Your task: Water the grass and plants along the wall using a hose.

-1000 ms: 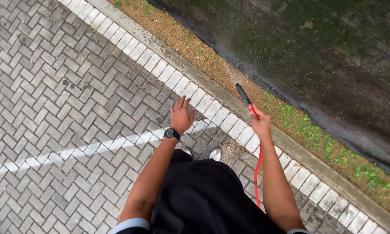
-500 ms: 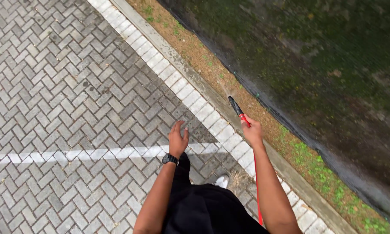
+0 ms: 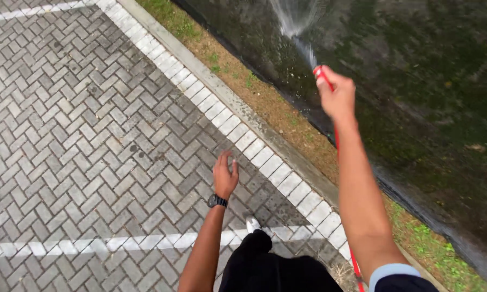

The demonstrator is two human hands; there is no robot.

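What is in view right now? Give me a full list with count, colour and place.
hose: one, red, runs from the right hand down along the right arm to the bottom edge
water spray: one, whitish, fanning up from the right hand at the top
netting: one sheet, dark, over the ground on the right
grass strip: one, brown and green, between kerb and netting
kerb: one, grey, diagonal
paving: grey herringbone bricks, left
white line: one, across the lower paving
shoe: one, white, bottom centre
watch: one, black, left wrist
left hand: empty, fingers spread, over the paving
right hand: raised, closed on the hose
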